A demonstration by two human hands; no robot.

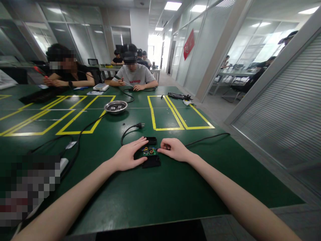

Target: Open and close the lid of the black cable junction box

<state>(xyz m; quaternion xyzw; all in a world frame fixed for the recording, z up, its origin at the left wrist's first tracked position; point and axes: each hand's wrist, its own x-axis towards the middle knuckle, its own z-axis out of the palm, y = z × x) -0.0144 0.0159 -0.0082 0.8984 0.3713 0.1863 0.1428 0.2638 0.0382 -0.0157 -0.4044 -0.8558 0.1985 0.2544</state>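
We look down on two bare hands over a green table (185, 187). The left hand (127, 156) is spread wide: its fingertips reach the far black case half (152, 140), its thumb the near black case half (151, 163). Between that thumb and those fingers sits a small green circuit board (146, 154) with copper-coloured ring coils (151, 152).

Just right of the board, the right hand (177, 149) has its fingers curled narrow, thumb and index drawn together around a black cord (209, 137), which runs off to the right behind the knuckles. We cannot tell whether these fingertips touch the board.

Just beyond the left fingers lies a black power plug (138, 126), prongs pointing right, its cable (122, 137) curving back towards that hand. Farther off, to the left, is a metal bowl (116, 112) of small metallic parts (115, 108). Well beyond both hands, we see yellow tape (168, 129) outlines and a co-worker in a grey T-shirt (135, 76).
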